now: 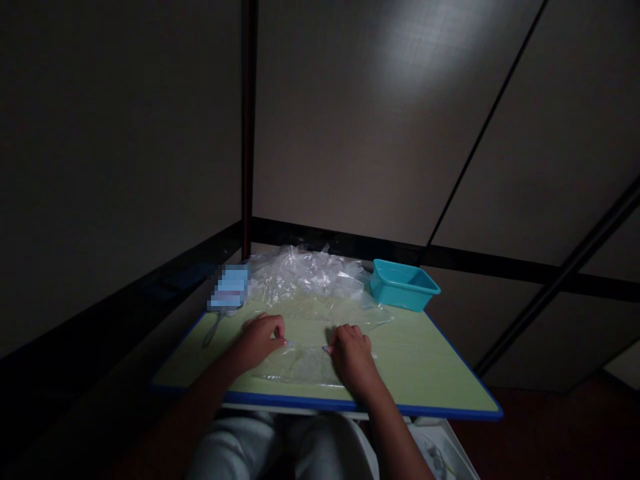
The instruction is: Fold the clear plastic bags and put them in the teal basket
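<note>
A clear flat plastic bag [305, 368] lies on the green tabletop close to its front edge. My left hand [263, 339] is at the bag's upper left, thumb and fingers pinched together on its far edge. On the other side my right hand [351, 355] is curled, its thumb and fingertips closed on the same edge further right. The film between them is thin and see-through, so its exact outline is hard to make out. Just beyond both hands, a loose pile of crumpled clear plastic bags [305, 277] spreads over the back of the table.
A turquoise plastic basket [400, 297] stands at the back right corner. At the back left is a pixelated light-blue object [231, 287] with a strap or cord beside it. The table [430, 370] has a blue rim. Dark panels rise behind and to the left.
</note>
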Motion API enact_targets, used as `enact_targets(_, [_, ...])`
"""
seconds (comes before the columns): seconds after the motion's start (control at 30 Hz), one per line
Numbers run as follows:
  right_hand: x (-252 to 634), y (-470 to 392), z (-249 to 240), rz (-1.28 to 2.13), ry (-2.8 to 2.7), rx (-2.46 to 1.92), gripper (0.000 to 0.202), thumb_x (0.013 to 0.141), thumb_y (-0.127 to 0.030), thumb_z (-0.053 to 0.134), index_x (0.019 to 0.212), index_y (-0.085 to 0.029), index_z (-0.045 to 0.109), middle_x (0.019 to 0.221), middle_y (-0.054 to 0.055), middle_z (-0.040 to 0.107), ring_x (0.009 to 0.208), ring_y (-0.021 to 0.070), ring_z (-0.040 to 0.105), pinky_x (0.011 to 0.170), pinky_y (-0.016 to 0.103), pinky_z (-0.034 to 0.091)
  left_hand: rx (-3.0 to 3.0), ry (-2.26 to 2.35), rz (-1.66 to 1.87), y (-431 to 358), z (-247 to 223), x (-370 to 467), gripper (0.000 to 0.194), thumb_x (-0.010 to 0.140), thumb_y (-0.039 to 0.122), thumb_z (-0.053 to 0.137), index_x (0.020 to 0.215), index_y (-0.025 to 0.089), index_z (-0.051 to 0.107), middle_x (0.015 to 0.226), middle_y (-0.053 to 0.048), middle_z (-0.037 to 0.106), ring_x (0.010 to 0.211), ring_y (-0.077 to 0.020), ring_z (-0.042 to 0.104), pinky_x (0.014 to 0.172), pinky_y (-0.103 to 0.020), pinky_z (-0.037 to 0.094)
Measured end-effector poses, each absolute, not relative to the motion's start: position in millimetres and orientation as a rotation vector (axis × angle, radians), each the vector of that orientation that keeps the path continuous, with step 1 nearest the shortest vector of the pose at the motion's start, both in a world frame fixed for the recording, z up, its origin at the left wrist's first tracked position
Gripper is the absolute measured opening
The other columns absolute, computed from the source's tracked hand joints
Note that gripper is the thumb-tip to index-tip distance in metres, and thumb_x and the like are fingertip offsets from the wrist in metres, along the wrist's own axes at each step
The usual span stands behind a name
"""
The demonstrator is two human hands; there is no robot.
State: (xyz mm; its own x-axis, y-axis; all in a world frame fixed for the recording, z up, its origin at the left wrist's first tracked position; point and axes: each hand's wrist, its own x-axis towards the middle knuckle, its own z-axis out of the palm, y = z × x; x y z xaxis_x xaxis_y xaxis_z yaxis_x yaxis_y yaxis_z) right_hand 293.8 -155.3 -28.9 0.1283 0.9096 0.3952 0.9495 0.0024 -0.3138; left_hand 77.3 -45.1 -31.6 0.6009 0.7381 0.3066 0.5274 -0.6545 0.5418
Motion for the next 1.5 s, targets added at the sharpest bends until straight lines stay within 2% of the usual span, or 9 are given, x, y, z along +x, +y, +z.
enact_targets(0.1, [293,-157,-28,-0.038,-1.790,-1.856,0.010,0.074,-0.014,0.057,0.078,-0.021,0.052,0.080,0.001,0.058,0.084,0.0183,0.046,0.071,0.028,0.024,2.410,0.922,0.704,-44,-30,73,0.001,0.071,0.018,0.056,0.071,0.019,0.055,0.073,0.002,0.059,0.072,-0.0138,0.054,0.066,-0.023,0.037])
enact_targets(0.23, [294,-158,-27,0.004,-1.792,-1.817,0.015,0.073,-0.014,0.059,0.085,-0.022,0.054,0.084,0.001,0.059,0.087,0.0187,0.045,0.074,0.028,0.024,2.413,0.816,0.680,-45,-26,69,0.010,0.071,0.017,0.057,0.080,0.019,0.060,0.074,0.002,0.062,0.074,-0.0136,0.055,0.068,-0.022,0.038])
enact_targets(0.57, [293,-160,-22,0.024,-1.814,-1.823,0.009,0.072,-0.014,0.057,0.077,-0.021,0.054,0.083,0.000,0.058,0.086,0.0172,0.044,0.073,0.027,0.024,2.491,0.718,0.693,-49,-19,66,0.007,0.070,0.014,0.055,0.067,0.018,0.060,0.070,0.001,0.059,0.074,-0.0145,0.052,0.071,-0.024,0.036])
enact_targets(0.8, [293,-161,-21,0.078,-1.848,-1.764,0.026,0.072,-0.007,0.052,0.091,-0.023,0.058,0.091,0.001,0.060,0.091,0.0170,0.046,0.076,0.028,0.024,2.518,0.701,0.708,-53,-19,62,0.009,0.073,0.013,0.051,0.069,0.019,0.057,0.072,0.001,0.057,0.074,-0.0146,0.050,0.072,-0.025,0.036])
enact_targets(1.0, [295,-161,-18,0.122,-1.863,-1.746,0.015,0.072,-0.009,0.053,0.078,-0.021,0.059,0.088,0.001,0.059,0.092,0.0171,0.047,0.077,0.028,0.026,2.437,0.705,0.738,-54,-26,59,0.005,0.070,0.014,0.052,0.069,0.019,0.053,0.072,0.002,0.055,0.074,-0.0148,0.051,0.070,-0.025,0.038])
enact_targets(1.2, [297,-162,-21,0.164,-1.874,-1.629,0.020,0.072,-0.007,0.049,0.080,-0.022,0.060,0.087,0.000,0.060,0.092,0.0164,0.047,0.079,0.028,0.026,2.407,0.676,0.754,-53,-27,57,0.005,0.070,0.014,0.053,0.071,0.019,0.054,0.073,0.002,0.055,0.074,-0.0140,0.051,0.071,-0.024,0.038])
enact_targets(1.4, [297,-163,-19,0.196,-1.888,-1.604,0.026,0.064,-0.003,0.048,0.078,-0.021,0.061,0.086,0.001,0.058,0.095,0.0178,0.046,0.082,0.030,0.025,2.423,0.630,0.706,-57,-19,54,0.008,0.075,0.017,0.053,0.074,0.018,0.060,0.075,0.000,0.057,0.077,-0.0142,0.051,0.073,-0.024,0.039])
enact_targets(1.5, [295,-164,-17,0.183,-1.908,-1.624,0.027,0.064,-0.004,0.048,0.082,-0.021,0.060,0.088,0.001,0.059,0.094,0.0179,0.046,0.082,0.030,0.025,2.430,0.657,0.718,-55,-20,54,0.007,0.074,0.017,0.054,0.074,0.018,0.060,0.074,0.000,0.057,0.076,-0.0142,0.052,0.072,-0.024,0.039])
